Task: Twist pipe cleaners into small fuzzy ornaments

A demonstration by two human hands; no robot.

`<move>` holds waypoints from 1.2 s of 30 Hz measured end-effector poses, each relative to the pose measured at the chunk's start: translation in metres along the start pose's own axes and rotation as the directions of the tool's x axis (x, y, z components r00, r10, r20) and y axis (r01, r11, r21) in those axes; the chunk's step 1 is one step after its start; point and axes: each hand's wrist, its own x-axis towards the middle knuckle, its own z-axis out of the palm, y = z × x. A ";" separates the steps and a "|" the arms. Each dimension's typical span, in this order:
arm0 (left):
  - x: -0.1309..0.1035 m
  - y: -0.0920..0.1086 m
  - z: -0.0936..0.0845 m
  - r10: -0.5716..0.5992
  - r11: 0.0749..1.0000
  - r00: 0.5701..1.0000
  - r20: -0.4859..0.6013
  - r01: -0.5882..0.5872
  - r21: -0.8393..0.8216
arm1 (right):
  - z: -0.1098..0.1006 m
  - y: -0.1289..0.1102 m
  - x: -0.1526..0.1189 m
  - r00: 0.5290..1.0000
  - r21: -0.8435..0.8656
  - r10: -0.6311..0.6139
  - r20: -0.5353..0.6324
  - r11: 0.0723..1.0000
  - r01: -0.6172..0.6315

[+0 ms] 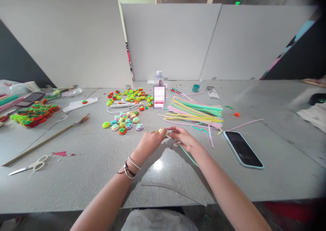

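we had our two hands close together just above the table point(102, 187). the fingers of our left hand point(152, 141) pinched a small yellow piece point(160, 131), and those of our right hand point(185, 139) came in from the other side, gripping a green stem point(188, 154) whose loose tail ran down by the right forearm. whether the stem was fixed to the piece we could not tell, as the fingers hid the spot. we judged this one only partly made, with so much stem hanging free. plenty looked done: pastel pieces point(122, 125) lay beyond the left hand, bright pieces point(139, 95) sat behind them, and another batch point(35, 115) stood well apart at the left, many with green tops. plenty of stock seemed left too, for a thick heap of stems point(196, 110) lay beyond the right hand, near the phone point(243, 149). the scissors point(39, 163) rested at the left, touched by neither hand.
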 end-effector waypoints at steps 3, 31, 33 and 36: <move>0.001 0.000 0.002 -0.034 0.998 0.999 0.016 0.034 -0.044 | 0.002 0.000 0.000 0.999 -0.010 -0.045 -0.017 0.999 0.045; 0.006 -0.014 -0.018 0.322 -0.163 0.744 0.586 0.653 -0.739 | 0.018 -0.002 -0.018 0.727 -0.251 -0.683 0.068 0.694 0.675; 0.006 -0.013 -0.019 0.332 -0.219 0.725 0.603 0.681 -0.699 | 0.017 -0.003 -0.022 0.672 -0.327 -0.734 0.096 0.614 0.718; 0.006 -0.012 -0.021 0.354 -0.234 0.692 0.629 0.717 -0.657 | 0.014 -0.004 -0.027 0.579 -0.422 -0.792 0.195 0.466 0.778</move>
